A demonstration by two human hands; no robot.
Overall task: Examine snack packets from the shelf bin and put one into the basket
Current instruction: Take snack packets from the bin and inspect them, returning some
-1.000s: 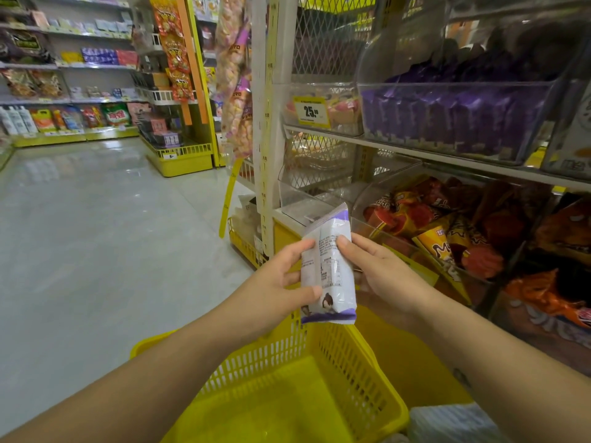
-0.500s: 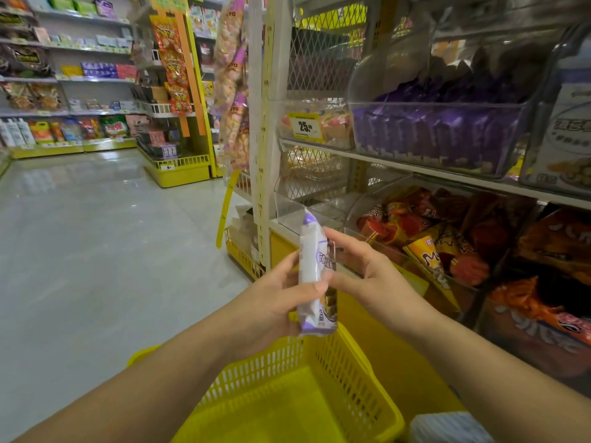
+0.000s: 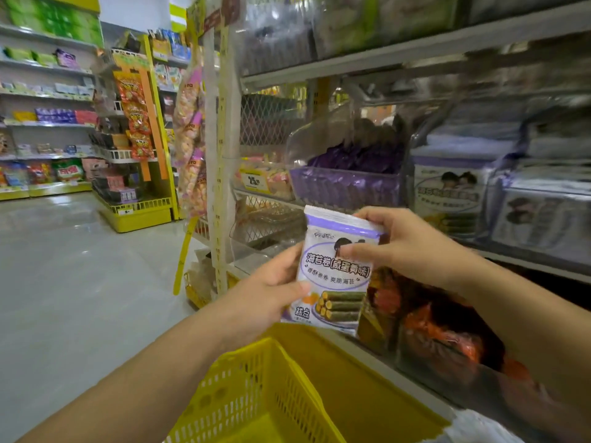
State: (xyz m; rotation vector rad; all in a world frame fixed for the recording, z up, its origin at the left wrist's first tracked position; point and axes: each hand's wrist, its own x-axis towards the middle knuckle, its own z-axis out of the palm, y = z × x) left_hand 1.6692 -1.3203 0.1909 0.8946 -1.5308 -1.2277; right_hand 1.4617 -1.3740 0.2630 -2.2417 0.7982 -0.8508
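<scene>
The snack packet [image 3: 335, 276] is being held upright just above the yellow basket [image 3: 262, 388], printed front facing the camera — the left hand [image 3: 265, 292] is clamping its fingers on the packet's 8 o'clock edge, the right hand [image 3: 406, 244] is pinching its 2 o'clock corner.

Below, the basket [image 3: 256, 394] mouth is unobstructed; shelf bins [image 3: 345, 187] block the right; aisle floor [image 3: 64, 282] leaves the left free.
</scene>
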